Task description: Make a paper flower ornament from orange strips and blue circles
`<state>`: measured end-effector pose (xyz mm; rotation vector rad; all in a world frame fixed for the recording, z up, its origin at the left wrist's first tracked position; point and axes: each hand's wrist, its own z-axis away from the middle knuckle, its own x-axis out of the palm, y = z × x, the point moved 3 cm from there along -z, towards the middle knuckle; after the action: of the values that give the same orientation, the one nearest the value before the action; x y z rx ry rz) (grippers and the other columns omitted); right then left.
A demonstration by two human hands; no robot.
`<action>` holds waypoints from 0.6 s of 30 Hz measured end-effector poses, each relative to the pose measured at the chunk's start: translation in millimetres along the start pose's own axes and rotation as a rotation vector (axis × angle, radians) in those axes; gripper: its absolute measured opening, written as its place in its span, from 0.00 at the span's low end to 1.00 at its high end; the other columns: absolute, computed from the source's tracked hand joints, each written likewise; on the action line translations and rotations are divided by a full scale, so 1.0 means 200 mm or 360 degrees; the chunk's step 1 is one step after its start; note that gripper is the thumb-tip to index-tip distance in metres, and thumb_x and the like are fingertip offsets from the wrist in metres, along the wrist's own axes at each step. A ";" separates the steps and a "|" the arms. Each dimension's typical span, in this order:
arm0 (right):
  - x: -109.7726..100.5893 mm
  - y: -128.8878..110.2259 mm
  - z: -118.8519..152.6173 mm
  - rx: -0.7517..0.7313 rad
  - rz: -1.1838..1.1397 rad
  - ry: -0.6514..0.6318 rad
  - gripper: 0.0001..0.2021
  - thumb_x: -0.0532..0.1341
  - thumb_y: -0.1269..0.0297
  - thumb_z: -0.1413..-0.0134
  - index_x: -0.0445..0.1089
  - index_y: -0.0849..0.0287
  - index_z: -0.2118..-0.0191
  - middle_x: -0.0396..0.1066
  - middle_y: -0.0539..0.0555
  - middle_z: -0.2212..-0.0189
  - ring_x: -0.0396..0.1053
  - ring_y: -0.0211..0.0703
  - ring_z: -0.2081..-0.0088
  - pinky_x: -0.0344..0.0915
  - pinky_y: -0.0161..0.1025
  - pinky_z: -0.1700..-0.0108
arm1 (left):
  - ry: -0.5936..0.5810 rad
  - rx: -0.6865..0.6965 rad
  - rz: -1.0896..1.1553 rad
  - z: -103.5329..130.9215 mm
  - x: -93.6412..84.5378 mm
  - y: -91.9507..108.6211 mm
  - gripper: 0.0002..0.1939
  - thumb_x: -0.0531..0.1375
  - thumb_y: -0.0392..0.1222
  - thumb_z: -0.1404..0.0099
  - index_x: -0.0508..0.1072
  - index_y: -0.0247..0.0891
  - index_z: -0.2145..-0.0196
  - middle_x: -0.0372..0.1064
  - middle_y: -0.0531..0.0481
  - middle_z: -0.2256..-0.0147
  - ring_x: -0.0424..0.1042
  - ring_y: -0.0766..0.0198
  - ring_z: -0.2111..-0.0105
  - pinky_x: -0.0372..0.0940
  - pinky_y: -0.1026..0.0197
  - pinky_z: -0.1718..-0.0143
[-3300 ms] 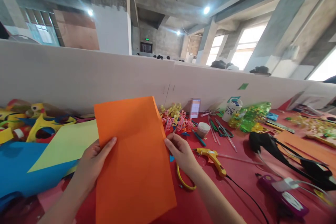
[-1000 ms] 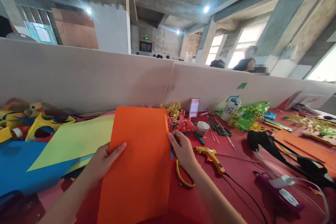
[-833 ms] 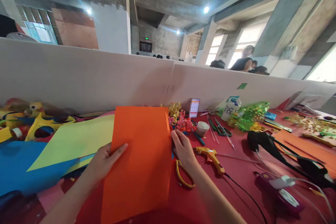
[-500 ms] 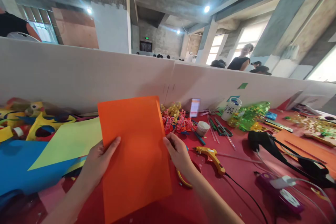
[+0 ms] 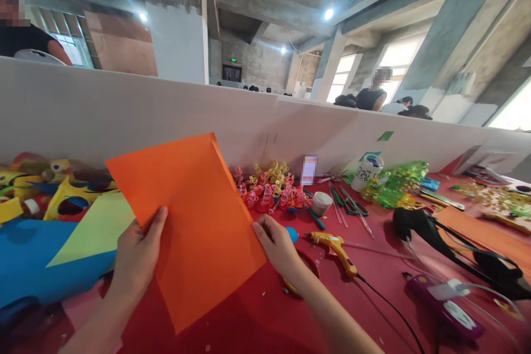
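Observation:
An orange sheet [image 5: 199,215] is held up over the red table, tilted with its top leaning left. My left hand [image 5: 141,249] grips its left edge, thumb on the front face and fingers behind it. At the lower right edge, my right hand [image 5: 276,240] pinches the sheet between thumb and fingers. A narrow folded strip or second layer shows along the sheet's right edge. Behind the sheet stand small pink and yellow curled pieces [image 5: 282,185]. Just right of my right hand lies a yellow glue gun [image 5: 336,249].
Blue sheet [image 5: 37,260] and pale green sheet [image 5: 91,229] lie left. Rightward are a white tub [image 5: 321,203], green scissors [image 5: 352,204], a cup [image 5: 367,171], black straps [image 5: 456,249] and a purple power strip [image 5: 443,304]. A white partition [image 5: 124,116] runs behind; people are beyond it.
The orange sheet has turned anticlockwise, its top swinging left. My left hand has shifted left with it, and my right hand has moved slightly left and down along the edge.

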<state>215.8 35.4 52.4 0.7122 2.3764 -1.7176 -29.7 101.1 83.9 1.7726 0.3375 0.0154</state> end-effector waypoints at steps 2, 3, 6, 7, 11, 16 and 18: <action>0.01 0.00 0.00 -0.0008 0.0080 0.0046 0.15 0.49 0.54 0.42 0.59 0.58 0.74 0.55 0.45 0.80 0.52 0.34 0.78 0.48 0.31 0.77 | 0.0019 0.0049 -0.0055 0.00 0.00 0.00 0.19 0.58 0.55 0.44 0.72 0.42 0.59 0.71 0.48 0.55 0.69 0.50 0.55 0.67 0.63 0.68; 0.01 0.00 0.00 0.0003 0.0120 0.0048 0.15 0.49 0.54 0.42 0.59 0.58 0.74 0.54 0.45 0.81 0.52 0.34 0.78 0.47 0.31 0.77 | 0.0020 0.0063 -0.0091 0.01 0.00 0.01 0.19 0.57 0.55 0.43 0.72 0.42 0.58 0.71 0.48 0.54 0.68 0.50 0.53 0.67 0.63 0.67; 0.02 0.00 0.00 0.0041 0.0246 0.0001 0.17 0.49 0.52 0.42 0.59 0.58 0.76 0.52 0.45 0.83 0.51 0.34 0.80 0.45 0.31 0.78 | 0.0018 0.0094 -0.0156 0.01 0.00 0.03 0.20 0.57 0.55 0.43 0.72 0.42 0.58 0.71 0.47 0.54 0.67 0.48 0.52 0.67 0.61 0.66; 0.01 0.00 0.00 0.0043 0.0292 -0.0019 0.18 0.49 0.52 0.42 0.59 0.58 0.76 0.52 0.45 0.84 0.51 0.34 0.81 0.45 0.32 0.79 | 0.0024 0.0109 -0.0163 0.02 0.00 0.04 0.20 0.56 0.55 0.42 0.72 0.41 0.58 0.71 0.47 0.54 0.67 0.48 0.52 0.67 0.60 0.65; -0.11 0.03 -0.01 0.0112 0.0593 -0.0231 0.18 0.50 0.56 0.43 0.60 0.58 0.80 0.57 0.47 0.85 0.53 0.34 0.81 0.45 0.33 0.78 | 0.0137 0.0135 -0.0212 0.01 -0.02 0.07 0.19 0.56 0.53 0.41 0.72 0.38 0.58 0.72 0.45 0.55 0.67 0.48 0.52 0.65 0.58 0.58; -0.34 0.23 0.06 0.0681 0.1023 -0.0621 0.16 0.67 0.73 0.75 0.57 0.58 0.91 0.54 0.44 0.93 0.52 0.32 0.87 0.45 0.32 0.81 | 0.0234 0.0059 -0.0103 -0.04 -0.06 0.06 0.20 0.57 0.52 0.41 0.72 0.36 0.57 0.71 0.44 0.54 0.67 0.48 0.51 0.66 0.59 0.59; -0.37 0.28 0.08 0.0762 0.1023 -0.0654 0.17 0.67 0.75 0.79 0.56 0.57 0.93 0.54 0.44 0.94 0.53 0.33 0.88 0.46 0.32 0.82 | 0.0195 -0.0013 0.0009 -0.06 -0.07 0.03 0.22 0.58 0.54 0.43 0.72 0.36 0.57 0.70 0.44 0.53 0.68 0.47 0.53 0.68 0.59 0.63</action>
<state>303.3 12.5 25.0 0.9341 1.2810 -1.8820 -43.3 107.9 93.8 1.7683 0.4206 0.1297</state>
